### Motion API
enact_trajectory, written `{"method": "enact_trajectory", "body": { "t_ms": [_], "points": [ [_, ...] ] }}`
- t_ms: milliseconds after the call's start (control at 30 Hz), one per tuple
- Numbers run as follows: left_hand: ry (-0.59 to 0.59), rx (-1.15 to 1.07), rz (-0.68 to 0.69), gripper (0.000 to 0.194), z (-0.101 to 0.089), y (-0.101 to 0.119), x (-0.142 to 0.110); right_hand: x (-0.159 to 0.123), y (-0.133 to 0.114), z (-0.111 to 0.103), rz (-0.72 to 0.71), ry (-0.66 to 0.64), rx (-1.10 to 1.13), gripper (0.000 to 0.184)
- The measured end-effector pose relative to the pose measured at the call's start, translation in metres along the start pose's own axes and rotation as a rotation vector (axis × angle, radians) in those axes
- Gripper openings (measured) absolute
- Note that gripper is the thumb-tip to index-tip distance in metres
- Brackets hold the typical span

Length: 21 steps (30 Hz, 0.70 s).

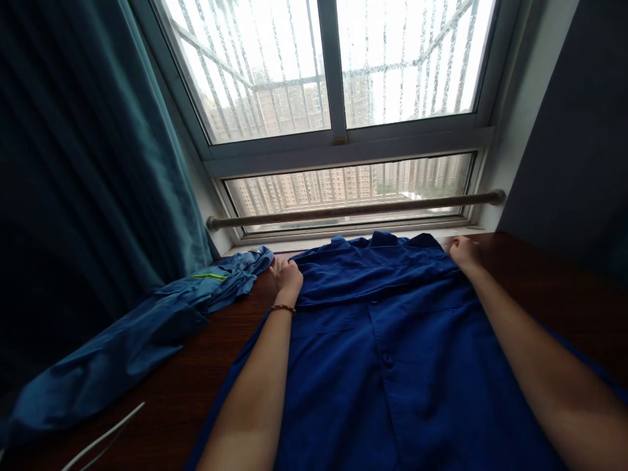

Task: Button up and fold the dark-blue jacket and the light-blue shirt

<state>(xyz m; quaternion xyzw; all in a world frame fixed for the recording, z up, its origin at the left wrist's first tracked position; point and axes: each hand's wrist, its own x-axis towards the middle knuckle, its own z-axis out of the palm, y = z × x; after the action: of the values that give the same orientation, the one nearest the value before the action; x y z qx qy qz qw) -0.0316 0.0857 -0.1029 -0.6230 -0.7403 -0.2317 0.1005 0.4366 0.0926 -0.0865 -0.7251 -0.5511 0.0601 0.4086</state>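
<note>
Lying on the brown wooden surface [189, 386] below the window [338, 147], a dark blue garment [333, 366] fills the middle of the head view, 2 buttons [387, 360] showing down its front. The left hand [288, 278], with a bracelet [284, 309] at the wrist, grasps the garment's left edge near the top. The right hand [464, 253] is curled at the top right corner; I cannot tell whether cloth is inside it. Left of the left hand lies 1 lighter blue garment [142, 337], beside the curtain [103, 144].
</note>
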Motion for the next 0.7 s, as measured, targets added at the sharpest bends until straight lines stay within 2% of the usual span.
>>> {"method": "enact_trajectory", "body": {
  "t_ms": [100, 200, 267, 400, 467, 533, 600, 667, 700],
  "points": [
    [-0.126, -0.063, 0.148, 0.039, 0.0, 0.016, 0.007, 0.0, -0.022, 0.023, -0.166, -0.047, -0.053, 0.033],
    [-0.209, -0.075, 0.181, 0.047, 0.014, 0.018, 0.005, -0.01, -0.029, 0.048, -0.397, -0.248, -0.23, 0.04],
    [-0.243, -0.052, 0.117, 0.053, 0.025, 0.011, 0.0, -0.017, -0.02, 0.059, -0.416, -0.338, -0.379, 0.048],
    [-0.254, 0.019, -0.025, 0.063, 0.039, -0.002, -0.003, -0.021, 0.006, 0.068, -0.323, -0.342, -0.464, 0.056],
    [-0.246, 0.041, -0.041, 0.066, 0.04, -0.004, -0.001, -0.022, 0.008, 0.067, -0.315, -0.34, -0.476, 0.054],
    [-0.229, 0.045, -0.032, 0.066, 0.04, -0.002, 0.0, -0.023, -0.001, 0.063, -0.306, -0.276, -0.464, 0.051],
    [-0.191, 0.044, -0.012, 0.063, 0.04, 0.001, -0.001, -0.024, -0.022, 0.051, -0.278, -0.16, -0.377, 0.043],
    [-0.131, 0.038, 0.034, 0.056, 0.04, 0.005, -0.003, -0.025, -0.052, 0.03, -0.252, -0.066, -0.238, 0.032],
    [-0.103, 0.032, 0.065, 0.051, 0.04, 0.007, -0.004, -0.025, -0.068, 0.017, -0.264, -0.05, -0.177, 0.034]
  ]
}}
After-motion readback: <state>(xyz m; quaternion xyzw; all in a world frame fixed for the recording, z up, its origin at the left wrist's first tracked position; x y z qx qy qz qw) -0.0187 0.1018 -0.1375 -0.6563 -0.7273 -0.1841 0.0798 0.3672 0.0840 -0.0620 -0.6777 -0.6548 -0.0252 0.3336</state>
